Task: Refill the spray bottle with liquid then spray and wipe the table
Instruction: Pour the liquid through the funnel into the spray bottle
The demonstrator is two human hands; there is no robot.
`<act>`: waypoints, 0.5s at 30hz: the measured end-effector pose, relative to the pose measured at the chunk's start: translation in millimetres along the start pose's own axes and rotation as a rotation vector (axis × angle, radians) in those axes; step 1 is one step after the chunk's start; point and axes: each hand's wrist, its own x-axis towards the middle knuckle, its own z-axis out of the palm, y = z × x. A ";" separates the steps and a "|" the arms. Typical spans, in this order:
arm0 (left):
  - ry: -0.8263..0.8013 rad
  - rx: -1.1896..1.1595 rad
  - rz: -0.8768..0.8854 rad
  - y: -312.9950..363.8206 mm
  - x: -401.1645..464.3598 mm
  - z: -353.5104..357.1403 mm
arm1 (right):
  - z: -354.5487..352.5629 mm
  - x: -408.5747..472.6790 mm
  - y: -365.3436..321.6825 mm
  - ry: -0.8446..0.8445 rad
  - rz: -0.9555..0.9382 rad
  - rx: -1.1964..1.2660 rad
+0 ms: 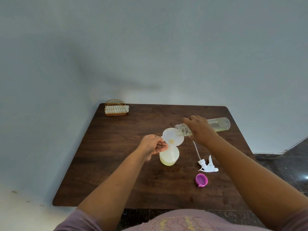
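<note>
Pouring stage of the refill, catalogued as seen from the head view.

Item: spray bottle (169, 155), translucent, upright near the middle of the tabletop (116, 147), pale yellow liquid in its lower part. It stood uncapped so that it could take a funnel.

Item: funnel (172, 137), white, seated in the bottle's neck, tilted slightly, a small pool of liquid at its throat. The left hand (153, 145) pinched the funnel's left rim with curled fingers, apparently to keep the light funnel from tipping under the pour.

Item: refill bottle (216, 125), clear, held almost level above the tabletop, its open mouth over the funnel's right edge. The right hand (200, 129) wrapped round its neck end from above; the flat tilt seemed meant to keep the flow slow. Little liquid remained along its lower side.

Item: trigger sprayer head (208, 165), white, with dip tube, lying on the tabletop to the right of the spray bottle, set aside to be screwed back on.

Item: purple cap (201, 180), open side up, just nearer than the sprayer head, probably the refill bottle's.

Item: wire napkin holder (115, 108), far left corner, holding white napkins, a likely source for the wiping.
</note>
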 end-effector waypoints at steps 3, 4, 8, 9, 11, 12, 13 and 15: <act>-0.004 -0.003 0.007 -0.5 0.4 -0.4 | -0.5 -0.1 0.2 0.000 -0.002 0.002; -0.005 -0.002 0.009 -0.5 0.6 -0.7 | -0.5 -0.1 0.0 0.000 -0.002 0.004; 0.000 0.006 0.003 -1.0 0.9 -0.5 | -0.8 -0.3 -0.3 -0.002 -0.002 0.005; 0.001 0.005 0.001 -1.1 0.9 -0.3 | -1.1 -0.5 -0.3 -0.002 -0.004 0.005; 0.004 0.006 0.003 -1.3 1.1 -0.1 | -1.4 -0.8 -0.4 0.000 -0.004 0.010; 0.006 0.009 0.004 -1.5 1.3 -0.1 | -1.4 -0.8 -0.6 0.001 -0.003 0.013; 0.006 0.009 0.004 -1.6 1.2 -0.3 | -1.6 -0.8 -0.7 0.001 -0.004 0.014; 0.000 0.004 0.003 -1.9 1.4 -0.6 | -1.7 -0.3 -0.8 -0.001 -0.005 0.007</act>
